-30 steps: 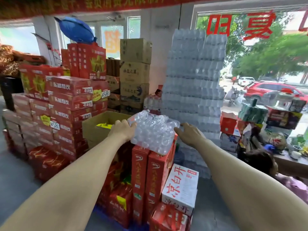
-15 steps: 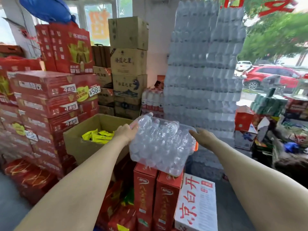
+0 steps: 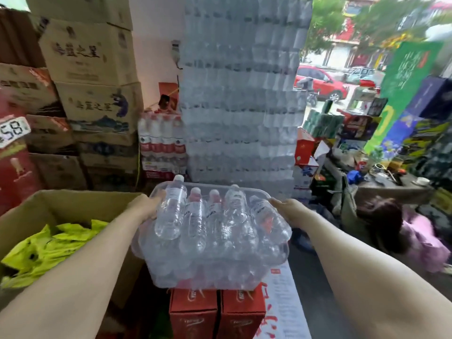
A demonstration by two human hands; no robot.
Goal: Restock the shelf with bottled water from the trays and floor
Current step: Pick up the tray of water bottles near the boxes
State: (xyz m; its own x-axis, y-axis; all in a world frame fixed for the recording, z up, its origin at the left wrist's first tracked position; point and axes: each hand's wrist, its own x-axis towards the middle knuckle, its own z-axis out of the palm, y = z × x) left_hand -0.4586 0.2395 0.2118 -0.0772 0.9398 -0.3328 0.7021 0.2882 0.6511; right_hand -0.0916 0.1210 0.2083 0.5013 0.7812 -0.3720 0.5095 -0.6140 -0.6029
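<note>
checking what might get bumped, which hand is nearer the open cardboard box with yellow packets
Left. The left hand grips the water pack at its left end, beside the cardboard box; the right hand holds the opposite end, with the pack between it and the box.

Grey floor (image 3: 313, 289), white printed box (image 3: 281, 304) beside red cartons (image 3: 215, 311), tall water-pack stack (image 3: 242, 94) behind

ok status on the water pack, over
Left hand and right hand hold water pack at its sides. Red cartons beneath. Tall water stack ahead.
</note>
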